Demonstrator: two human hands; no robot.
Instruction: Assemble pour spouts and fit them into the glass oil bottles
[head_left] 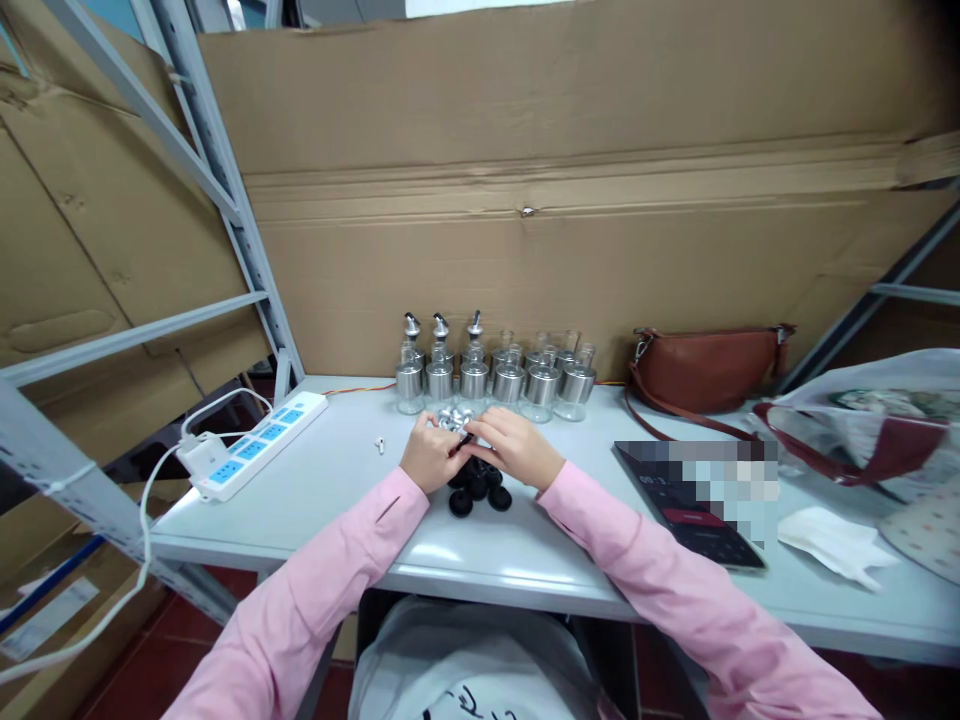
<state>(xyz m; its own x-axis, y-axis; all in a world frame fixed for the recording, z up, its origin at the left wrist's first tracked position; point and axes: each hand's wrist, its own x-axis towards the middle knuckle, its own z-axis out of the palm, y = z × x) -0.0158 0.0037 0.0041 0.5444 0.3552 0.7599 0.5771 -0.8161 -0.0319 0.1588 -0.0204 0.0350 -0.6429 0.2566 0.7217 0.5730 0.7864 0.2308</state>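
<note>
My left hand (433, 456) and my right hand (519, 447) meet over the table, fingers closed around a small black piece (466, 439). The fingers partly hide it, and its exact kind cannot be made out. Just beyond the fingertips lies a heap of shiny silver parts (453, 417). Under and in front of my hands are several round black stoppers or caps (478, 487) in a loose pile. Rows of glass bottles with metal sleeves (474, 380) stand behind, and three at the back left carry silver pour spouts (440, 325).
A power strip (262, 445) with a plugged-in charger lies at left, near a small white earbud (380, 445). To the right are a brown handbag (705, 370), a tablet (675, 510), white tissue (832, 540) and a plastic bag (900, 400). Cardboard (570, 250) walls the back.
</note>
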